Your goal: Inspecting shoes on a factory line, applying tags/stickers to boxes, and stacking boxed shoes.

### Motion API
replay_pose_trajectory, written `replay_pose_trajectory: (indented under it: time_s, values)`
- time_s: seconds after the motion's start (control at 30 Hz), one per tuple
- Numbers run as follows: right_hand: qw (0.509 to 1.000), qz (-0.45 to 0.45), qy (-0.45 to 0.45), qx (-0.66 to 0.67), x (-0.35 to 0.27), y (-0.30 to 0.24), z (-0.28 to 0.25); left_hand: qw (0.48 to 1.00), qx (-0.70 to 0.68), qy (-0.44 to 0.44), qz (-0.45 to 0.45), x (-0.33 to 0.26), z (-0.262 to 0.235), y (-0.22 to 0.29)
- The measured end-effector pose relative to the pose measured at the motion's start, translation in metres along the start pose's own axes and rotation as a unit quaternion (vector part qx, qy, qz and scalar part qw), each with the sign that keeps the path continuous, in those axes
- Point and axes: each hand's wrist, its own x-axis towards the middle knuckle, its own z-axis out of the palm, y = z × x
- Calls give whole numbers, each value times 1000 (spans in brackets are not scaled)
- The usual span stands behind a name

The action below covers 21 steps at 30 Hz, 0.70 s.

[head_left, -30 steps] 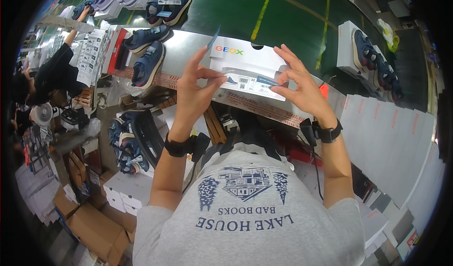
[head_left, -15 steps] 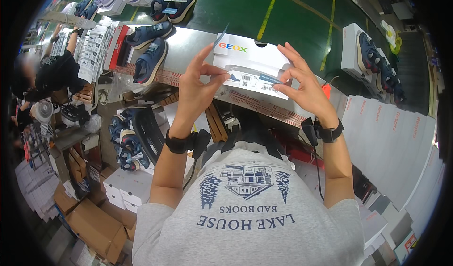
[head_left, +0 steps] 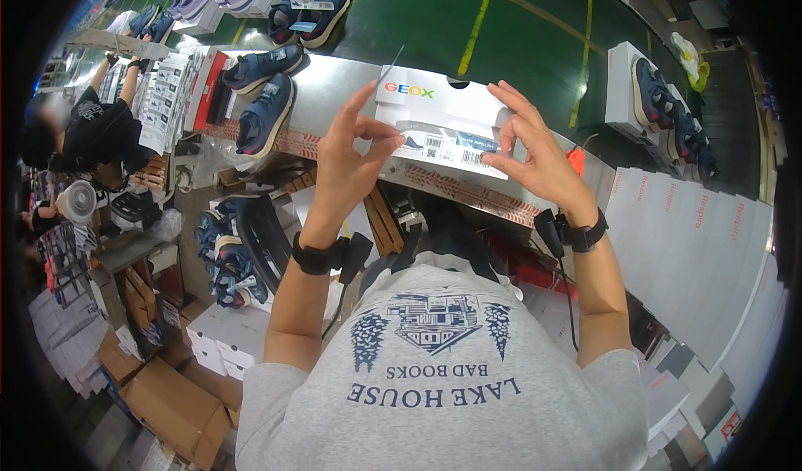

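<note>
A white shoebox (head_left: 455, 95) with coloured lettering stands on the metal bench edge in front of me, its end facing me. Across that end runs a label (head_left: 443, 149) with a small shoe picture, barcodes and a blue-grey strip. My left hand (head_left: 355, 141) pinches the label's left end between thumb and index finger. At its right end, my right hand (head_left: 539, 149) has its thumb and fingertips closed on the label. A thin dark-blue slip (head_left: 390, 70) sticks up by my left index finger. Whether the whole label touches the box is hard to tell.
A pair of navy shoes (head_left: 267, 103) rests on the bench to the left, with another tagged pair (head_left: 313, 13) beyond on the green belt (head_left: 409, 20). Navy shoes (head_left: 660, 95) sit by a box at right, above stacked grey-white boxes (head_left: 668, 245). A co-worker (head_left: 100, 129) is at far left.
The label's bowed upper edge now looks flatter against the box. The box has shifted slightly. Both hands keep nearly the same places at the label's ends.
</note>
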Motion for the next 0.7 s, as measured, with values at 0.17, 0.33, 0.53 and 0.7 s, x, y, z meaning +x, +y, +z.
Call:
replay_pose_trajectory:
  time_s: [0.17,0.33,0.53,0.7]
  values:
    - [1000,20,11,3,2,-8,2,1000,-4,-6,-1,-1,-1,-3]
    - [1000,7,5,5,1,0,3,997,-68,-10,-41,-2,-3,-7]
    - [998,21,17,49,4,3,3,996,-66,-20,-47,-3,-2,-7]
    - [998,33,5,46,6,-5,0,997,-72,10,-19,-4,0,-10]
